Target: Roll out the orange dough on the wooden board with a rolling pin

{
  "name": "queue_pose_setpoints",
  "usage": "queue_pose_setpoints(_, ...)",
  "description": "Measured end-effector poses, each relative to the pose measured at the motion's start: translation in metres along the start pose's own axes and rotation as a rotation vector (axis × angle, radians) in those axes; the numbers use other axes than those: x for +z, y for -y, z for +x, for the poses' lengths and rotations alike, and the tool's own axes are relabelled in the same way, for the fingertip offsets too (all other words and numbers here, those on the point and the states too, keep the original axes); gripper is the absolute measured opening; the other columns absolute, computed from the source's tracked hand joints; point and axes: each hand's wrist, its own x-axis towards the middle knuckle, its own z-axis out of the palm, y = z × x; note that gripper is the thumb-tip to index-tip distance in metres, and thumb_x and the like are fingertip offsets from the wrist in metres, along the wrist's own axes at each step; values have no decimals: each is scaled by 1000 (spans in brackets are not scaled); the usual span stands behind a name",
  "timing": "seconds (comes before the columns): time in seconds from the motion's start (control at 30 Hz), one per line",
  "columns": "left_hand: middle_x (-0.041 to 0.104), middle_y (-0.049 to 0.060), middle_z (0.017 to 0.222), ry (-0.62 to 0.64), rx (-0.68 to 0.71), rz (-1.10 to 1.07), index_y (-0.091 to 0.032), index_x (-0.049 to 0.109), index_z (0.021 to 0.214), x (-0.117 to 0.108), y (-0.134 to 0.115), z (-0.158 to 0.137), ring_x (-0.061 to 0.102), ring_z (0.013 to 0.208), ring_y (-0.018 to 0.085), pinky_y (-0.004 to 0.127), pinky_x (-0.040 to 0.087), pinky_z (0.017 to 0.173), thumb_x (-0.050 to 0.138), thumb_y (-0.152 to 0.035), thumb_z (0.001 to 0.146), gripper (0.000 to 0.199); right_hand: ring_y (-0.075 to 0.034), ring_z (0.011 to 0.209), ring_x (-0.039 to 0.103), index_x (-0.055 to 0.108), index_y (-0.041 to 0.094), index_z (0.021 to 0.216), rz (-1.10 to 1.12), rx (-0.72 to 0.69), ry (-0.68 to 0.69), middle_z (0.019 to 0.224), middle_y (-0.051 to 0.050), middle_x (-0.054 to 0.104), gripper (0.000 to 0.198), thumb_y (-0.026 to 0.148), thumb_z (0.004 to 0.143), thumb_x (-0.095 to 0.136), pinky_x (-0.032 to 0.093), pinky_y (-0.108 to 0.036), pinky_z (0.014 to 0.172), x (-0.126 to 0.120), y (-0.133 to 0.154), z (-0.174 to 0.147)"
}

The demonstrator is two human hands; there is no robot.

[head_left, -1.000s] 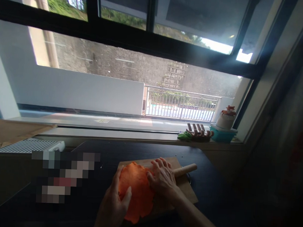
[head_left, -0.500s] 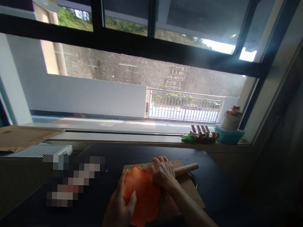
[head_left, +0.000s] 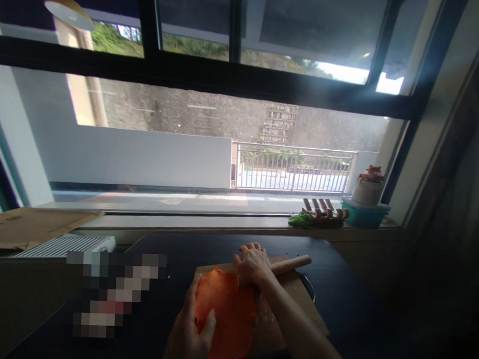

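A flat, uneven-edged orange sheet of dough [head_left: 229, 315] lies on a brown board [head_left: 304, 302]. My left hand [head_left: 191, 322] rests along the sheet's left edge, thumb and fingers apart, with the thumb over the orange surface. A pale wooden rolling pin [head_left: 295, 263] lies slantwise across the board's far side, its left end at the upper right edge of the dough. My right hand [head_left: 254, 264] presses on the pin from above, fingers reaching over it. The palm hides the pin's middle.
The dark table [head_left: 174, 250] stands below a window. On the sill are a teal box [head_left: 366, 212] carrying a pale pot, and a brown slatted item [head_left: 324, 214] beside something green. A cardboard piece [head_left: 37, 225] lies at left. A blurred patch [head_left: 121, 296] covers part of the table.
My right hand and the rolling pin have shifted slightly left and away from me, and more of the pin's left end shows. My left hand stays at the dough's edge. The view has tilted slightly.
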Motion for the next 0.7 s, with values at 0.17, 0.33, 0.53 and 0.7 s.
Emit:
queue_pose_setpoints(0.17,60,16,132,28,0,-36,-17,38,140,-3,-8,0,55,125,28,44,46,103,43,-36,85,59,-25,121,44,65,25,104,-6,-46,-105,119,-7,61,31,39,94,40,31,-40,102,3,-5,-49)
queue_pose_setpoints(0.33,60,14,132,25,-23,-57,-20,39,140,-5,-9,0,58,123,29,45,47,102,45,-37,83,59,-25,129,37,64,25,108,-40,-54,-128,127,-7,57,30,38,94,41,24,-42,107,6,-6,-65)
queue_pose_setpoints(0.53,57,17,136,27,-40,-20,-15,35,142,-2,-2,0,55,125,30,44,48,102,45,-37,83,63,-26,121,44,64,22,111,-10,-26,-21,119,-11,60,36,44,95,40,33,-41,98,0,1,-4)
queue_pose_setpoints(0.7,54,18,139,21,-37,-23,-16,34,143,-2,-2,-1,52,128,31,47,47,103,43,-36,85,62,-26,120,45,63,21,113,2,-26,5,120,-11,59,38,45,95,39,33,-42,98,-1,2,-4)
